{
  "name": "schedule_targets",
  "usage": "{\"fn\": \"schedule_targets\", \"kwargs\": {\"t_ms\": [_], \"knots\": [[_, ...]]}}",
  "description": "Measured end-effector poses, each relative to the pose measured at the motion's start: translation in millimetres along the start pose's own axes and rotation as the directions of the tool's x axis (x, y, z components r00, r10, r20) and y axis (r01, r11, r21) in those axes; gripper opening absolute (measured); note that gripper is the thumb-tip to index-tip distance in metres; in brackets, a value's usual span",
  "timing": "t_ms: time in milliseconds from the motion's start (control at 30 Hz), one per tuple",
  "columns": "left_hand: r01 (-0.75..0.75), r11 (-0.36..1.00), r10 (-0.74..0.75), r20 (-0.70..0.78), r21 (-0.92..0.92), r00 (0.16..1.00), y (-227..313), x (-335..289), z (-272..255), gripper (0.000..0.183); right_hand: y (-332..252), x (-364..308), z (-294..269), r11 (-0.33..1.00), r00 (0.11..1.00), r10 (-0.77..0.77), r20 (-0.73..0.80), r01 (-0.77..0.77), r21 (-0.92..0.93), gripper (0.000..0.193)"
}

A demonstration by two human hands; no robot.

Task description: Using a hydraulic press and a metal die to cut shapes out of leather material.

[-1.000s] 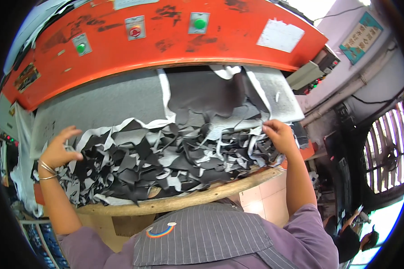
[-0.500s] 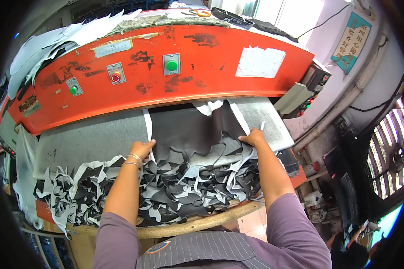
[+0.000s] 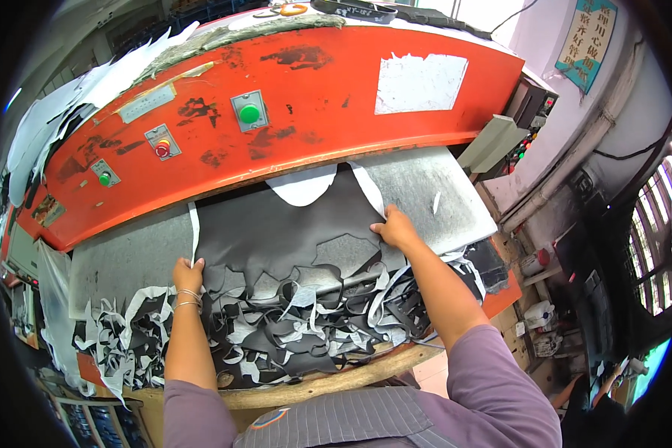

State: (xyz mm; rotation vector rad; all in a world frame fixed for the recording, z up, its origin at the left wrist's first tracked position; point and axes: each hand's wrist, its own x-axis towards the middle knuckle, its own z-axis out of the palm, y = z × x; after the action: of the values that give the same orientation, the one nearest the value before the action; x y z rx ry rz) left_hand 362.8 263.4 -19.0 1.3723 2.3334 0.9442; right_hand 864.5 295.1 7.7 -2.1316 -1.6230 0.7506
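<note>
A dark grey, leather-like sheet [image 3: 269, 224] with white edges lies across the pale cutting board [image 3: 127, 250], partly under the red machine. Its near edge is ragged, with cut-out shapes. My left hand [image 3: 188, 276] pinches the sheet's left edge near its front corner. On the opposite side, my right hand [image 3: 396, 227] grips the right edge between thumb and fingers. A white, rounded patch [image 3: 305, 187] shows at the sheet's far side. Dark and white offcuts [image 3: 287, 328] lie heaped along the front of the board, below and between my forearms.
The red machine beam [image 3: 313, 97] spans the far side, bearing green buttons [image 3: 249, 114] and a red button [image 3: 163, 148]. White sheets [image 3: 89, 97] are piled on its left top. A control box [image 3: 526, 112] stands at the right. A wooden rail [image 3: 328, 384] borders the near side.
Both hands have shifted left in the view, slightly farther apart, with the sheet between them. The sheet looks flatter, and more of the white patch shows. The view itself has also shifted.
</note>
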Motion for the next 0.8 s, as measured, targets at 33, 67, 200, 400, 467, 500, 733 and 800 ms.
{"fn": "schedule_targets", "kwargs": {"t_ms": [33, 67, 200, 400, 467, 500, 733, 800], "knots": [[-0.046, 0.998, 0.046, 0.013, 0.031, 0.999, 12.2, -9.6, 7.0, 0.034, 6.0, 0.3, -3.7, 1.0, 0.999, 0.024, -0.033, -0.023, 0.015, 0.054], [-0.089, 0.994, 0.088, 0.021, 0.061, 0.996, 24.3, -19.4, 8.8, 0.035, 13.9, 2.0, -8.8, 0.999, 0.997, 0.051, -0.061, -0.05, 0.016, 0.049], [-0.1, 0.983, 0.1, 0.008, 0.155, 0.995, 37.1, -29.1, 20.1, 0.036, 49.9, -6.6, -30.3, 0.996, 0.994, 0.066, -0.087, -0.071, -0.058, 0.037], [-0.294, 0.889, 0.348, -0.102, 0.351, 0.932, 49.0, -33.9, 3.7, 0.046, 92.3, -72.5, -71.1, 0.914, 0.891, -0.401, -0.214, 0.374, -0.156, 0.026], [-0.56, 0.784, 0.585, -0.015, 0.269, 0.811, 52.5, -54.7, -4.0, 0.049, 100.5, -102.7, -68.6, 0.894, 0.908, -0.42, -0.013, 0.411, -0.181, 0.028], [-0.55, 0.795, 0.519, 0.184, 0.255, 0.835, 74.3, -71.9, -3.3, 0.049, 98.6, -119.9, -69.4, 0.903, 0.913, -0.395, 0.103, 0.406, -0.138, 0.029], [-0.459, 0.839, 0.416, 0.201, 0.292, 0.887, 29.3, -148.4, -26.5, 0.039, 100.5, -169.5, -71.8, 0.923, 0.952, -0.21, 0.224, 0.268, -0.277, 0.021], [-0.43, 0.866, 0.379, 0.228, 0.256, 0.897, 24.5, -159.1, -40.6, 0.044, 93.9, -174.7, -69.9, 0.888, 0.929, -0.279, 0.244, 0.346, -0.304, 0.017]]}}
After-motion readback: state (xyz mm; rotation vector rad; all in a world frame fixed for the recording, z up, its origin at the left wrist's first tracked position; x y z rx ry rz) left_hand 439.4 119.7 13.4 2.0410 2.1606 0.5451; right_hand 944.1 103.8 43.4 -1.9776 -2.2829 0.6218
